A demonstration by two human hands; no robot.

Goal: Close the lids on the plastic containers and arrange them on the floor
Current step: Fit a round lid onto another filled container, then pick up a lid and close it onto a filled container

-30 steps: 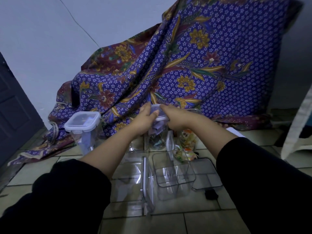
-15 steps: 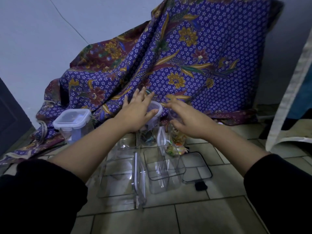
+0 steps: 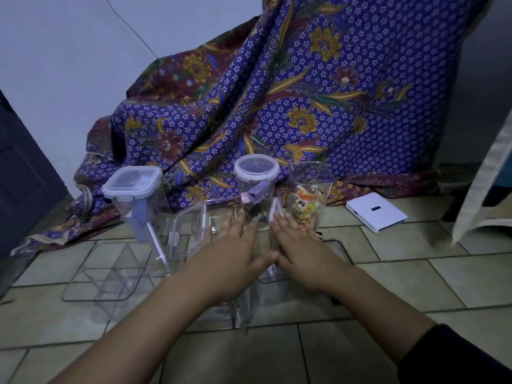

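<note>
A round clear container (image 3: 256, 187) with its lid on stands at centre, in front of the patterned cloth. Right of it stands a square clear container (image 3: 307, 198) without a lid, holding colourful wrappers. At the left stands a square container (image 3: 133, 195) with a lid on. A clear lid (image 3: 188, 231) leans upright between them. My left hand (image 3: 230, 261) and my right hand (image 3: 302, 253) hover side by side, fingers spread, over clear containers lying on the tiles. Both hands hold nothing; their thumbs nearly touch.
A flat divided clear tray (image 3: 108, 270) lies on the tiles at the left. A white flat box (image 3: 375, 212) lies at the right. The purple floral cloth (image 3: 304, 92) drapes behind. A dark door (image 3: 19, 184) is at far left, and pale fabric (image 3: 487, 184) hangs at far right.
Both hands have come off the round container's lid and drawn back and down toward me. The round container now stands free with its lid on.
</note>
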